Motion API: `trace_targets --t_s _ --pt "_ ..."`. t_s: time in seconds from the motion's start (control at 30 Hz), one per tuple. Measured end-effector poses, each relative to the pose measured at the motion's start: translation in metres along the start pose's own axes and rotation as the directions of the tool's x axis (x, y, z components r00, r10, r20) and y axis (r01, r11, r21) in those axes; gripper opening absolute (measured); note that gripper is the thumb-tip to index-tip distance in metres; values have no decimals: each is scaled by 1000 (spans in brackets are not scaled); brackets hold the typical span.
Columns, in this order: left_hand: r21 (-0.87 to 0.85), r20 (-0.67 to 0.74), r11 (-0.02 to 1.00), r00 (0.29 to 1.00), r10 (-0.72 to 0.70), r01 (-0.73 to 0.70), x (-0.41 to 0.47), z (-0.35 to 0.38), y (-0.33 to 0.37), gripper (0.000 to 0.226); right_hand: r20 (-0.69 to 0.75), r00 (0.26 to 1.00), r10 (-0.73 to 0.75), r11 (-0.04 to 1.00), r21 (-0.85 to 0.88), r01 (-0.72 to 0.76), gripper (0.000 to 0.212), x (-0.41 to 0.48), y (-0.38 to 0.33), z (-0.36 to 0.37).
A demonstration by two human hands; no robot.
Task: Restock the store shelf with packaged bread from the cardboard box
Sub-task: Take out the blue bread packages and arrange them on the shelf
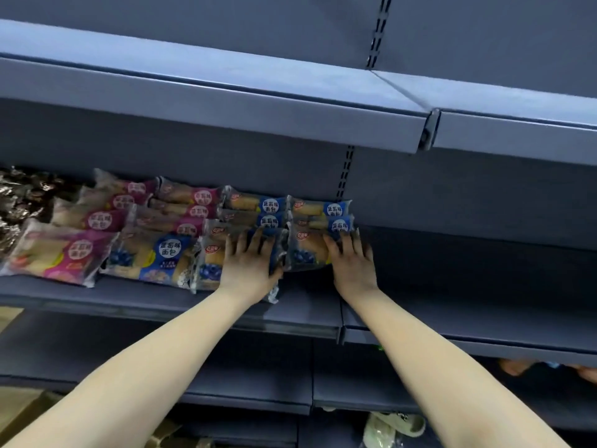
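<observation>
Both hands are pressing bread down near the front edge of the shelf [307, 307].
The left hand [250, 265] is lying flat on the left pack [211, 263] and the right hand [352, 263] on the right pack [307, 250] just beside it, fingers straight and spread, clasping nothing. Pink packs [97, 218] are lying toward the shelf's left end, and the box [19, 412] is showing below.

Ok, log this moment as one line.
step: restocking shelf | left hand: flat on blue bread pack | right hand: flat on neighbouring blue bread pack | purple bread packs: further left
</observation>
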State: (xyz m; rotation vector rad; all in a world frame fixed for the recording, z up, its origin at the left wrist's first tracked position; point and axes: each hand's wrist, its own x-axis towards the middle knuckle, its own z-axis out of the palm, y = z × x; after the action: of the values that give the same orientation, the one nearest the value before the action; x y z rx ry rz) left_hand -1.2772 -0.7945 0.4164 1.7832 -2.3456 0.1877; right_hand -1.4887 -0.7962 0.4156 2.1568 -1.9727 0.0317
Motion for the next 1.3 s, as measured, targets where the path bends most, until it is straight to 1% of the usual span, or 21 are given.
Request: trace_targets --t_s 0.07,0.23,0.37,0.47,0.53,0.63,0.7,0.77,0.9,0.97,1.1,1.17,1.2,1.27,1.3 --pt "14 -19 1000 1000 -12 13 1 4 -1 63 38 999 14 999 37 -15 88 7 -3 2" --pt "31 15 999 999 -39 39 3 1 3 66 136 990 24 991 127 -41 89 13 -10 6" --pt "30 89 999 995 -40 37 6 -2 3 65 206 978 18 985 162 -53 97 15 -11 0" --pt "-2 167 999 985 -37 37 8 -8 2 67 236 972 -3 977 207 -47 94 10 -10 -13" --pt "-50 175 998 984 -40 49 7 -13 -1 67 177 984 -38 977 215 -1 89 5 -10 -22" --pt "-82 137 995 989 -50 61 -2 -21 -10 66 55 990 -129 980 162 119 83 -4 -15 -32" --pt "-83 112 995 992 -51 60 -14 -26 -19 65 31 987 -160 979 135 154 79 -6 -23 -37" --pt "-72 98 995 993 -67 74 -26 -33 -33 66 17 984 -176 973 155 171 74 -5 -37 -46" --pt "-32 64 988 987 -147 149 -54 -49 -76 65 -39 973 -226 956 183 229 61 2 -86 -67" --pt "-1 58 979 978 -201 201 -70 -59 -104 62 -66 958 -278 937 204 285 57 3 -120 -77" --pt "35 85 948 944 -319 317 -104 -77 -152 64 -103 917 -386 880 259 399 53 2 -190 -88" --pt "28 75 931 928 -366 365 -122 -83 -173 64 -112 884 -454 847 253 468 63 -1 -223 -92" --pt "24 67 923 920 -385 385 -130 -86 -183 64 -110 869 -482 831 256 494 63 -2 -237 -94" --pt "18 66 908 905 -420 420 -148 -90 -202 64 -113 847 -520 803 272 530 51 -3 -264 -98" --pt "17 71 899 897 -437 437 -157 -92 -211 63 -131 834 -537 788 274 551 49 -4 -277 -99"
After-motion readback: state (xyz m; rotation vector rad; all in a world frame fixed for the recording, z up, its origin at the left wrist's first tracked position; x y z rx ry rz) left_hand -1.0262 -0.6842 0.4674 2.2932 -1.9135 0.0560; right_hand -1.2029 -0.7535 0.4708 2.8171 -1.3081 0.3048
